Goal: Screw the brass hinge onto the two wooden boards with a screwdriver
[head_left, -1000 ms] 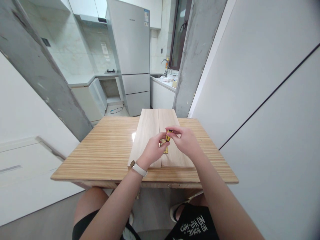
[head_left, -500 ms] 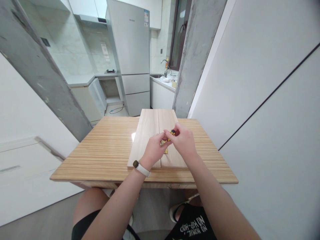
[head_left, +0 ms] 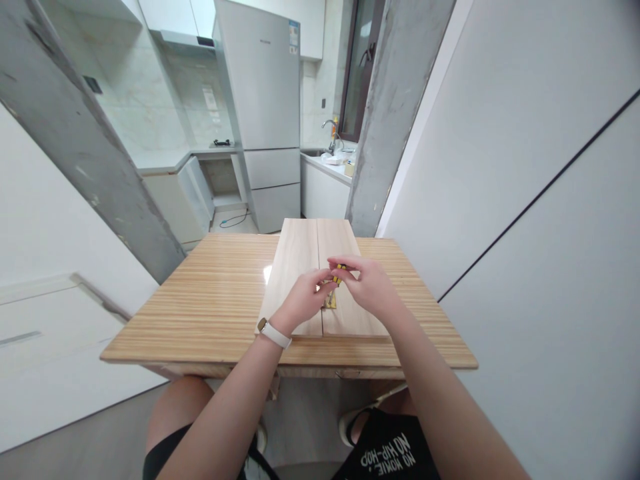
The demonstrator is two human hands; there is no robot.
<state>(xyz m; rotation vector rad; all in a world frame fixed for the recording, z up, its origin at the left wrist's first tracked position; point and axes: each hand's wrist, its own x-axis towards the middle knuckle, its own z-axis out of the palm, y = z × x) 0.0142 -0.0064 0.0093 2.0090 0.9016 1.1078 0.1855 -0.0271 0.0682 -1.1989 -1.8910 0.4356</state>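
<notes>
A: What are the hands doing?

B: Both meet over the two pale boards [head_left: 305, 267] that lie side by side on the wooden table [head_left: 210, 300]. The right hand [head_left: 367, 288] pinches a small yellow-and-black screwdriver [head_left: 339, 272] in its fingertips. The left hand [head_left: 300, 303], with a white wristband [head_left: 273, 333], has its fingers curled narrow at the tool's lower end, touching it.

A: And where does the tool sit on the boards?

B: Above the seam between them, just over a small brass plate [head_left: 330, 301], maybe a hinge; it is too small to tell.

A: The table itself?

B: Striped light wood with a glossy patch left of the boards, pushed up against a white wall [head_left: 500, 167] on the right.

A: The room beyond the table?

B: A grey concrete pillar [head_left: 385, 113] stands behind it, with a tall fridge [head_left: 265, 107] further back, a counter with a tap [head_left: 331, 130], and another slanting grey pillar [head_left: 85, 147] to the left.
</notes>
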